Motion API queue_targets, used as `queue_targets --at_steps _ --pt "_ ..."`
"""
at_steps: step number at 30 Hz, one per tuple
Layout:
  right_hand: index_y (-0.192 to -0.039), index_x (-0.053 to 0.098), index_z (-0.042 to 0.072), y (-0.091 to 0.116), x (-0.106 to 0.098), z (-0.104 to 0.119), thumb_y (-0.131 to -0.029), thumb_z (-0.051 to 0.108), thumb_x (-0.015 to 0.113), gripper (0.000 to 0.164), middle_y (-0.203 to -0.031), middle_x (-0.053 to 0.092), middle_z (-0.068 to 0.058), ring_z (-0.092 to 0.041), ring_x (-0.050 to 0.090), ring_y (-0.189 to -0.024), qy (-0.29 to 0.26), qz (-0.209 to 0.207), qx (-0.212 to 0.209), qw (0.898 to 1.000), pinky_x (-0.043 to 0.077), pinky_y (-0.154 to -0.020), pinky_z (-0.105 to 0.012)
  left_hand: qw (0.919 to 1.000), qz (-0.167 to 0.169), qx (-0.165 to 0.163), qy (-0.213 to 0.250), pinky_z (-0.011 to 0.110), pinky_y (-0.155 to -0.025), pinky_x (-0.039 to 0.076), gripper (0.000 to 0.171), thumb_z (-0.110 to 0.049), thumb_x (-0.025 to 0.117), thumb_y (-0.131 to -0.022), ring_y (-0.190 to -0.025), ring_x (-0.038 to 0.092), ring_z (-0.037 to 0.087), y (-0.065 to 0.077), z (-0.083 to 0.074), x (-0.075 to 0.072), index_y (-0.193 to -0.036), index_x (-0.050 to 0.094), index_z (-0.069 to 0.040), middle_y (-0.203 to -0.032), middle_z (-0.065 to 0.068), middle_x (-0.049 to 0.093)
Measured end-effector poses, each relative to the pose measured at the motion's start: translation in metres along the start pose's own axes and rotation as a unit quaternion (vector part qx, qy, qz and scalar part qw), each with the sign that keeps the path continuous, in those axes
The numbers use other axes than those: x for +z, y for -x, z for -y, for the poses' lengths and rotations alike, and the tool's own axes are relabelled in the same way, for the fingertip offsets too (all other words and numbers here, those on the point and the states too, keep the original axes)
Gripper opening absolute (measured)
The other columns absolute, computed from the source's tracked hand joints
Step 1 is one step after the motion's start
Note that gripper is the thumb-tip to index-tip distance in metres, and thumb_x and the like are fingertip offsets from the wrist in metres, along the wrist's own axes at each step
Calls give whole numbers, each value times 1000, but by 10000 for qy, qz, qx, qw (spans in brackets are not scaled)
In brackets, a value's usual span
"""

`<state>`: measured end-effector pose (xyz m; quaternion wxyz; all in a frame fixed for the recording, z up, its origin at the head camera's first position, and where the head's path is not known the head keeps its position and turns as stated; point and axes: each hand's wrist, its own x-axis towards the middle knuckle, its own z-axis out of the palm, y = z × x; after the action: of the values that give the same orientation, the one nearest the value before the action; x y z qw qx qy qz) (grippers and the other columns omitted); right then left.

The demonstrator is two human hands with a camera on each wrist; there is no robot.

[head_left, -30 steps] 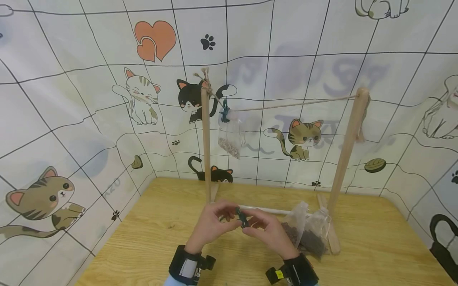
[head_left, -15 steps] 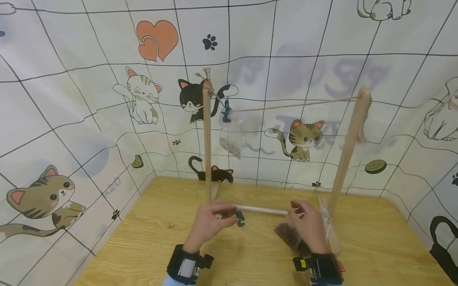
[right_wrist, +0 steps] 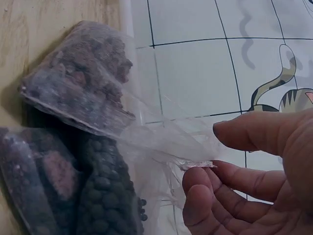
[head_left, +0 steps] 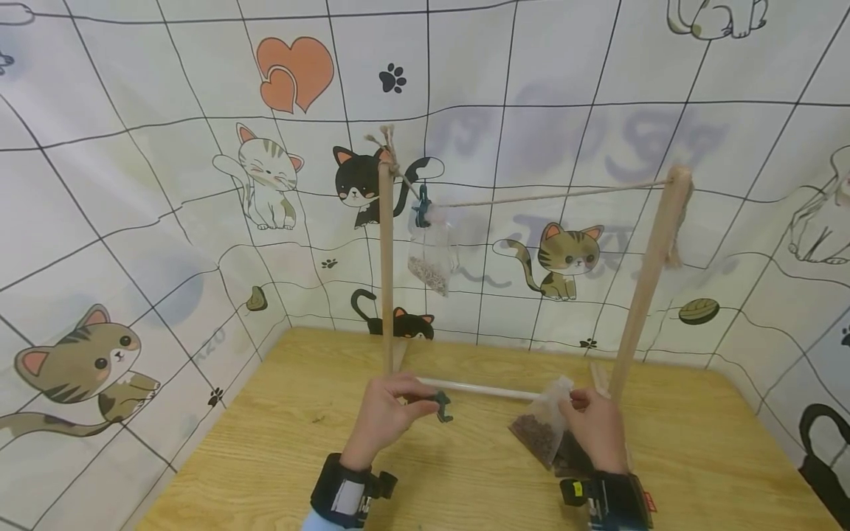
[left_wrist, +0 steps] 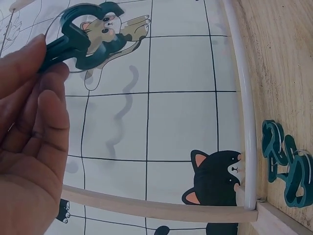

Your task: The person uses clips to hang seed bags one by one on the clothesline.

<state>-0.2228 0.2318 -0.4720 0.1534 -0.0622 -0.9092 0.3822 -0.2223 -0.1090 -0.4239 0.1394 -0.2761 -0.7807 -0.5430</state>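
My left hand (head_left: 387,417) pinches a dark green clothespin (left_wrist: 85,41) by its handle end between thumb and fingers, above the table. My right hand (head_left: 595,426) is at the top of a translucent bag (head_left: 534,435) of reddish-brown pebbles; its fingers are curled at the thin, crumpled neck. The bag's filled bottom stays low by the table. Beside it lies a second bag of dark round pebbles (right_wrist: 105,186), mostly covered by the right hand in the head view. Two more green clothespins (left_wrist: 298,178) lie on the table near the left hand.
A wooden frame stands on the table (head_left: 265,435), with a left post (head_left: 387,273), a right post (head_left: 647,287) and a white crossbar (head_left: 485,389). A rope (head_left: 558,195) spans the top; a clear bag of pale grains (head_left: 428,258) hangs from it by a green clip (head_left: 422,208).
My right hand has left the clothespin and moved right to the bags, now at the neck of the reddish-brown one. The left hand keeps the clothespin, which has turned slightly.
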Motion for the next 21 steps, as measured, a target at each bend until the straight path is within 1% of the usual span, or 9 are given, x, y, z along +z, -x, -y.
queue_targets --at_steps 4,7,10,12,14,16,17,19,21 --pt "-115 66 -16 -3 5 -3 -96 16 67 37 -104 71 -33 -46 69 -95 85 185 160 9997 57 -79 -53 9999 -53 129 -22 27 -63 56 12 1 85 -79 -71 65 7 0 2 1 -88 83 -7 -82 -1 76" --pt "-113 68 -16 -3 8 -4 -95 17 67 37 -103 72 -32 -45 70 -94 172 168 197 9995 56 -80 -55 9997 -99 215 -27 26 -63 55 11 2 85 -79 -69 65 8 0 4 2 -85 82 -7 -79 1 75" --pt "-102 71 -13 -2 12 -3 -93 16 70 30 -96 73 -29 -43 70 -89 215 -19 73 9997 56 -76 -55 9996 -115 275 -25 25 -63 55 10 2 85 -79 -69 65 9 1 5 3 -84 82 -6 -78 3 75" --pt "-87 71 -8 -2 13 -2 -92 15 72 24 -86 72 -24 -37 70 -80 232 -137 -6 9996 55 -68 -48 9994 -120 326 -55 25 -63 55 9 2 84 -80 -69 65 9 0 5 4 -84 82 -6 -79 4 75" --pt "-73 62 -3 -1 14 0 -92 14 73 27 -72 66 -15 -28 63 -67 187 -152 -25 9997 50 -59 -39 9992 -128 383 -75 25 -64 55 9 1 84 -80 -69 65 9 1 5 5 -84 81 -5 -79 4 75" --pt "-65 51 5 -1 16 3 -93 13 72 35 -62 53 -5 -19 50 -59 119 -110 -47 9999 39 -54 -30 9990 -141 410 -94 25 -64 55 9 2 83 -80 -69 65 9 1 5 5 -84 81 -5 -78 4 75" --pt "-64 46 9 -1 16 4 -93 13 72 39 -60 46 -1 -16 44 -57 79 -83 -71 9999 35 -53 -28 9990 -145 422 -97 25 -64 55 9 3 83 -80 -69 65 9 1 4 5 -84 81 -6 -78 4 75" --pt "-64 41 12 0 17 7 -94 12 71 42 -60 38 3 -13 36 -56 7 -33 -164 9999 30 -53 -26 9989 -152 438 -105 25 -64 55 10 4 83 -80 -69 65 8 1 3 6 -83 81 -6 -78 3 75" --pt "-65 42 12 1 16 11 -95 11 70 41 -60 39 3 -12 35 -56 -42 -5 -310 9995 29 -54 -25 9989 -156 421 -106 25 -63 55 11 4 82 -79 -68 64 7 1 2 6 -83 81 -6 -77 2 76"
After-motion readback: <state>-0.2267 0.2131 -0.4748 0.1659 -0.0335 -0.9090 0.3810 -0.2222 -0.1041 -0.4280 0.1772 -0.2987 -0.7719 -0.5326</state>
